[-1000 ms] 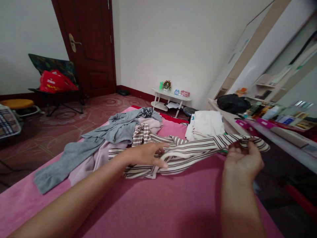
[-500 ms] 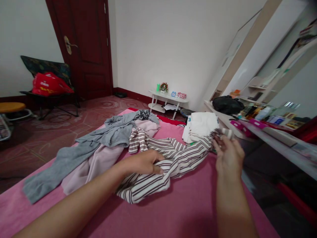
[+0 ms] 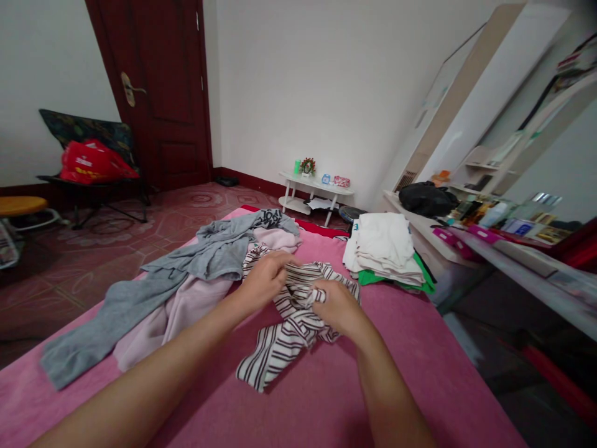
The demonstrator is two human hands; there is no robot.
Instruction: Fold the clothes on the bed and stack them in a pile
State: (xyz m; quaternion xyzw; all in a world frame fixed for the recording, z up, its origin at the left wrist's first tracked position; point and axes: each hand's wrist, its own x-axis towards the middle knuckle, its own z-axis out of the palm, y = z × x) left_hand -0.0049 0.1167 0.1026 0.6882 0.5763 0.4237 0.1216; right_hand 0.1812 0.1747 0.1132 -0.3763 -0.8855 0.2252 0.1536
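A white shirt with dark stripes [image 3: 272, 356] lies bunched on the pink bed cover [image 3: 401, 392], one sleeve pointing towards me. My right hand [image 3: 339, 306] is closed on a gathered fold of it, near the middle. My left hand [image 3: 267, 279] is over the shirt's far left part, fingers curled in against the fabric; the fingertips are partly hidden. Just left of the shirt lie a grey long-sleeved top [image 3: 175, 267] and a pale pink garment [image 3: 175, 317] beneath it, both loosely spread.
A stack of folded white clothes [image 3: 385, 239], with a green garment [image 3: 424, 277] under it, sits at the bed's far right. Beyond the right edge is a cluttered dressing table [image 3: 459, 246] with a black bag [image 3: 428, 199]. A low white table [image 3: 317, 182] stands by the wall.
My right hand has come left from near the white stack to the shirt's middle, bringing the stretched end in. My left hand has moved farther away from me, to the shirt's far left.
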